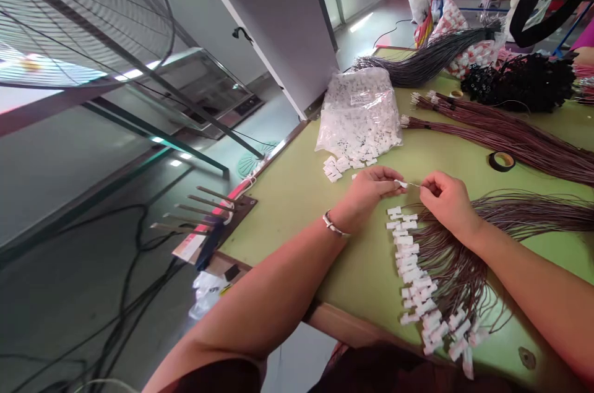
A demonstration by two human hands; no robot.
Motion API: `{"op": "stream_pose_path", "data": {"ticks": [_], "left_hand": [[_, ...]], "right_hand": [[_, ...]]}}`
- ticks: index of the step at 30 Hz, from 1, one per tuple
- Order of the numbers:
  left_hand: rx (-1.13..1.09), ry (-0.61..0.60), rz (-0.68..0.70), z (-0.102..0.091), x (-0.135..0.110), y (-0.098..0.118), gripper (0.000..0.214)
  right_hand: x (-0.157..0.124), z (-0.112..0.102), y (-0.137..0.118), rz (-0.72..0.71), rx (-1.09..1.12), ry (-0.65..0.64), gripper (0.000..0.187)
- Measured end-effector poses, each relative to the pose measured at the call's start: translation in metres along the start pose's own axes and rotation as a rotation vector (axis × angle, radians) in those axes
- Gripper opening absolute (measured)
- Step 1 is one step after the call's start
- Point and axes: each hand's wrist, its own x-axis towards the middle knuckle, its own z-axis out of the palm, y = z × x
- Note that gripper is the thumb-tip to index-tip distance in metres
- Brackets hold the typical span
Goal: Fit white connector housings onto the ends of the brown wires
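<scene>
My left hand (369,192) is closed, pinching a small white plastic connector (401,184) over the green table (297,195). My right hand (448,201) is closed on the thin end of a brown wire (414,185) that meets the connector. Below both hands a fan of brown wires (445,257) lies on the table, each ending in a white connector; these connectors (411,263) form a row. A bracelet sits on my left wrist.
A clear bag of white connectors (359,111) lies ahead, with loose ones (341,165) spilled in front. Bundles of brown wires (501,130), grey wires (427,59), black parts (520,80) and a tape roll (502,161) lie to the right. A large fan (83,15) stands left.
</scene>
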Motion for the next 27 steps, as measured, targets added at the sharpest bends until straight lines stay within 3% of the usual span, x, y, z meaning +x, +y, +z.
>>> {"op": "stream_pose_path", "data": {"ticks": [3,8,21,24,27], "left_hand": [[-0.144,-0.024,-0.036,0.005,-0.001,-0.003,0.011],[-0.191,-0.045,-0.063,0.000,0.001,-0.005,0.014],[0.077,-0.060,0.178,0.002,0.002,-0.012,0.011],[0.191,-0.027,0.235,0.006,0.001,-0.012,0.007],[0.072,-0.025,0.156,0.009,0.002,-0.012,0.010]], "right_hand": [[-0.002,0.000,-0.003,-0.069,-0.088,0.012,0.006],[-0.002,0.001,-0.002,-0.120,-0.182,0.011,0.005],[-0.003,0.001,-0.006,-0.168,-0.279,0.020,0.007],[-0.002,0.002,-0.004,-0.183,-0.224,-0.038,0.007],[0.000,-0.001,-0.001,-0.106,-0.073,-0.091,0.010]]}}
